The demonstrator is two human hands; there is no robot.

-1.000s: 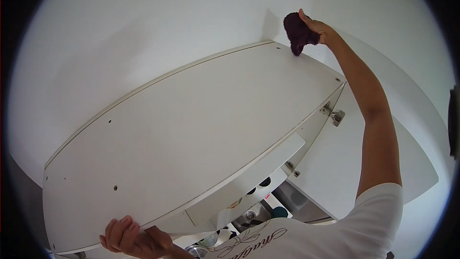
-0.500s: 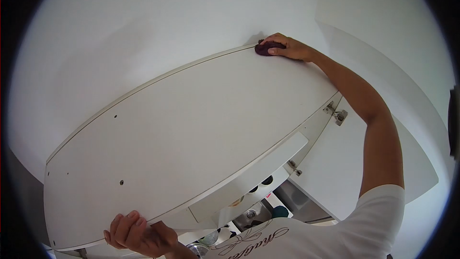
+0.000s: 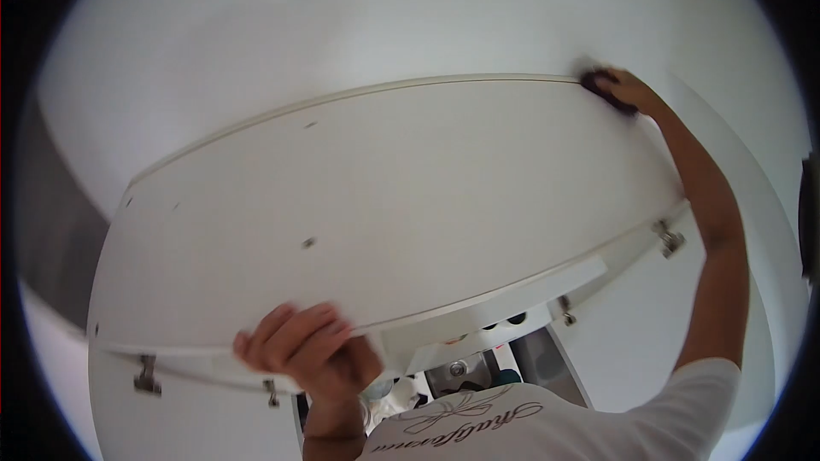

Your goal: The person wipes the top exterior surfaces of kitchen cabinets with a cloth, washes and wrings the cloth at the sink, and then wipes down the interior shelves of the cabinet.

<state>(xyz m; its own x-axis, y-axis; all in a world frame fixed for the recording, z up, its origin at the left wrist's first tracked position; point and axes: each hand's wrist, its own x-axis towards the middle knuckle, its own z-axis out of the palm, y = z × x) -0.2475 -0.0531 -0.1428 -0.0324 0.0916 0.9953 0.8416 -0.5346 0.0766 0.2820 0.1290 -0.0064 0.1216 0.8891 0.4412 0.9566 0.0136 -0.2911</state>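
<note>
1. White wall [image 3: 478, 17] backs a white cabinet top [image 3: 444, 179];
2. right hand [image 3: 630, 90] grasps a dark, bunched cloth [image 3: 610, 97] at the top's far right corner; left hand [image 3: 312, 346] curls at the front edge [image 3: 478, 296], grip unclear;
3. below, a steel sink [image 3: 478, 368] shows its drain [image 3: 458, 368].

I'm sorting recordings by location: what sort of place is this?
Most likely a kitchen: a metal sink with a drain lies below a white wall cabinet, whose hinged doors stand open.

Softly shadowed white wall [image 3: 444, 17] along the back edge of the cabinet top [image 3: 444, 179]; below its front edge, steel sink [image 3: 440, 376].
</note>
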